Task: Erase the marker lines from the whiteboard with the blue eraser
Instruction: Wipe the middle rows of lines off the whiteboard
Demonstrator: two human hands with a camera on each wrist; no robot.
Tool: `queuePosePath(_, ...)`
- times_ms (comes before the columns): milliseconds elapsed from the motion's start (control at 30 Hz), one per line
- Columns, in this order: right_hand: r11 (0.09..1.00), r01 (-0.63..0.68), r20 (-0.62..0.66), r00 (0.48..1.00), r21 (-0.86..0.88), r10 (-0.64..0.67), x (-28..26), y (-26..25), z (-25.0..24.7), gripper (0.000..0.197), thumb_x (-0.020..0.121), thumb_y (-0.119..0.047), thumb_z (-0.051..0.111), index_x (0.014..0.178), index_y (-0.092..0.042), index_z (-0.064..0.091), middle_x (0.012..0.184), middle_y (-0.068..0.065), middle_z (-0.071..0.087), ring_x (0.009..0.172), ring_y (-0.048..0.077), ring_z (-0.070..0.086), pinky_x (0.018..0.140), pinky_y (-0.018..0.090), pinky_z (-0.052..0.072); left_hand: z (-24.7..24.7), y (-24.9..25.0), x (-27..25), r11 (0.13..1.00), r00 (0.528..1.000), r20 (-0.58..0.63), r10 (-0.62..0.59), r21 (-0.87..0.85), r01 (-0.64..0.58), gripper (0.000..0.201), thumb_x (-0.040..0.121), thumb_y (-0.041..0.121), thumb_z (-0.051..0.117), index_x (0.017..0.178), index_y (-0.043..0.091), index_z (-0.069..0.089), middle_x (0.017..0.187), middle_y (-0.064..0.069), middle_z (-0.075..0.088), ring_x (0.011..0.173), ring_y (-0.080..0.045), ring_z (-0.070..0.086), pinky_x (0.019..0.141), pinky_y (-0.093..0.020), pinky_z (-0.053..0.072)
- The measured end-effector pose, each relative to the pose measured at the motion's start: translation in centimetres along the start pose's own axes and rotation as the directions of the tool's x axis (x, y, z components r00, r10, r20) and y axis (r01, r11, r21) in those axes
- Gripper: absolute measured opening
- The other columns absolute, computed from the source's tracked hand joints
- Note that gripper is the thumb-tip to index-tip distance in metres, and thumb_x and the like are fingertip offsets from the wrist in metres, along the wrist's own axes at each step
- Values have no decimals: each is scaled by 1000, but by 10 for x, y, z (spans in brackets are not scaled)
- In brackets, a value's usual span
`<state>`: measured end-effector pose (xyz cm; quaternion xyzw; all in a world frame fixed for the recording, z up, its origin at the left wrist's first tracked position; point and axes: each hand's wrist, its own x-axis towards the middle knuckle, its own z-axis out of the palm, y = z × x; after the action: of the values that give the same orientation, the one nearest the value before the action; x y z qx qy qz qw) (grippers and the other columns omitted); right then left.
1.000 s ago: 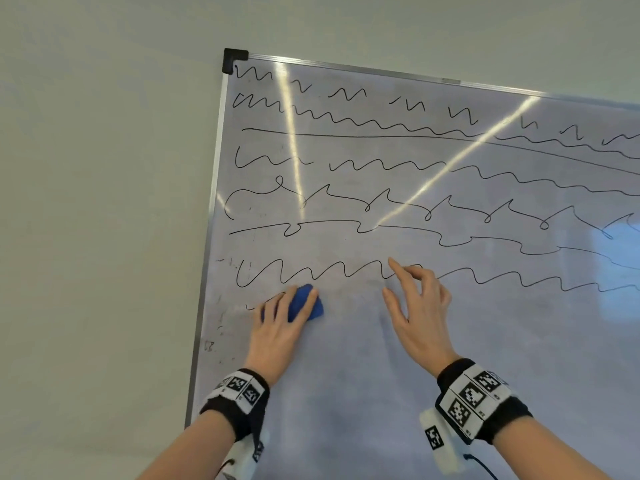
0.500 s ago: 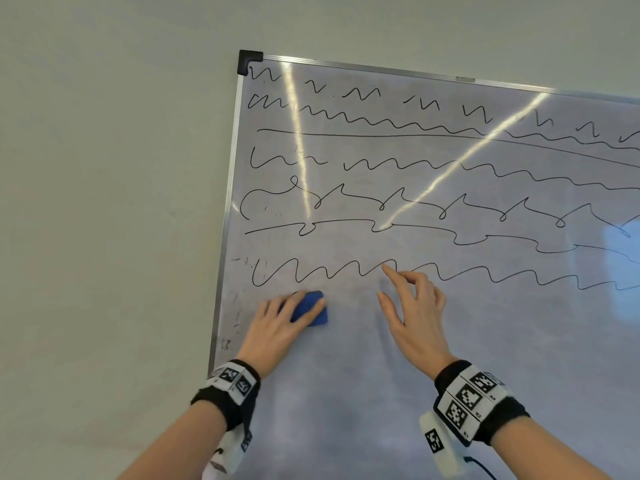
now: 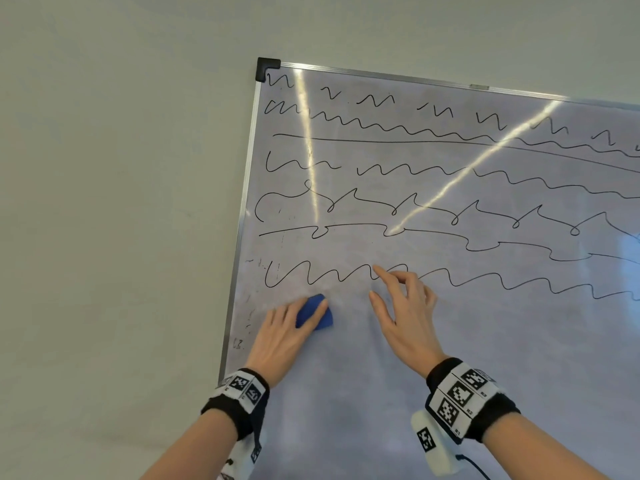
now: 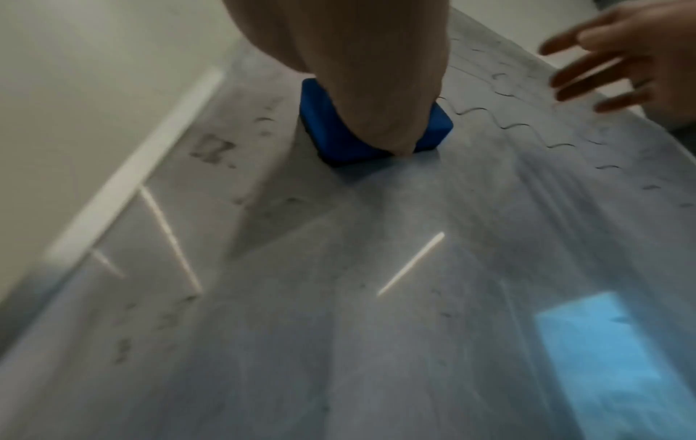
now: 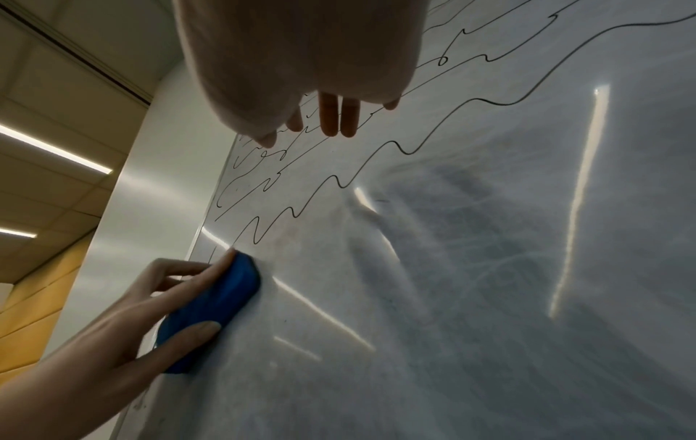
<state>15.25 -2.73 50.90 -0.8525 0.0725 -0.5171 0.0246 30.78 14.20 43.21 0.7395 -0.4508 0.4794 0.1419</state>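
The whiteboard (image 3: 450, 358) hangs on the wall and carries several rows of black wavy marker lines (image 3: 485, 277); its lower part is wiped to a grey smear. My left hand (image 3: 294, 320) grips the blue eraser (image 3: 313, 312) and presses it flat on the board just below the left end of the lowest wavy line. The thumb lies on one side of the eraser (image 5: 222, 297), the fingers on the other. My right hand (image 3: 388, 289) is spread out to the right, its index fingertip (image 3: 375, 270) touching the lowest line. It holds nothing.
The board's metal frame (image 3: 239, 244) runs close to the left of the eraser, with a black corner cap (image 3: 266, 67) at the top. Faint marker smudges (image 3: 251, 317) sit beside the frame. A plain pale wall (image 3: 121, 202) fills the left.
Both hands have slid slightly left along the board, the eraser nearer the frame. A small mark left of the eraser is gone. The head view has turned left.
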Motion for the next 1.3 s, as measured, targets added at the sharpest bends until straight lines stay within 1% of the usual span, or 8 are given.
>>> queuePosePath(200,999,-24,42,999,33,23,-4,-4,7,47,91,-49,32,134,-32,44,112,-6,42,108,19,42,100,29,18,0,-7,-24,952,952,0,-307,-5,307,102,51,-12,69,143,18,35,115,-19,47,78,-32,48,67,-41,47)
queuePosePath(400,998,38,51,998,55,-40,4,-25,14,46,93,-47,32,136,-32,42,112,-6,41,107,15,40,101,33,20,-3,-8,-12,998,1000,-4,-11,61,11,97,56,-6,68,144,20,35,126,-16,47,90,-31,48,69,-39,46)
queuePosePath(500,997,28,37,999,76,-31,6,-26,15,46,93,-48,33,135,-33,42,111,-9,40,108,12,39,99,30,19,-13,-38,2,974,970,-100,-221,22,225,70,75,3,49,142,19,37,118,-16,47,83,-33,51,69,-39,45)
queuePosePath(633,997,12,44,999,77,-15,3,-20,15,46,92,-51,31,135,-36,41,113,-9,40,111,15,39,102,31,19,-22,-58,33,924,912,-150,-383,-54,379,75,70,9,75,139,10,45,114,-23,51,83,-36,50,69,-43,45)
queuePosePath(733,997,-3,57,998,76,-1,1,-18,16,48,91,-52,30,135,-37,41,111,-10,40,110,15,37,102,30,18,-19,-43,39,894,882,-145,-449,-80,441,75,72,13,76,140,10,44,116,-23,51,83,-36,49,66,-43,44)
queuePosePath(967,999,27,44,999,42,-28,-2,-17,21,47,92,-49,32,134,-32,45,110,-8,42,104,14,42,100,24,12,-9,-41,4,973,969,-96,-228,24,231,77,72,4,62,142,15,33,111,-20,51,81,-35,54,66,-40,47)
queuePosePath(1167,997,20,14,1000,69,-21,1,-13,17,47,91,-49,32,134,-32,45,108,-9,42,106,7,37,102,29,16,-18,-41,44,912,903,-134,-409,-37,408,81,69,12,76,141,13,40,115,-20,49,86,-35,51,70,-43,46)
queuePosePath(1300,998,2,44,999,57,-5,-7,-12,20,47,91,-50,31,133,-34,45,108,-9,42,102,8,38,101,29,18,-7,-15,24,965,962,-83,-261,5,262,90,65,3,75,144,15,34,118,-18,45,82,-33,50,70,-41,47)
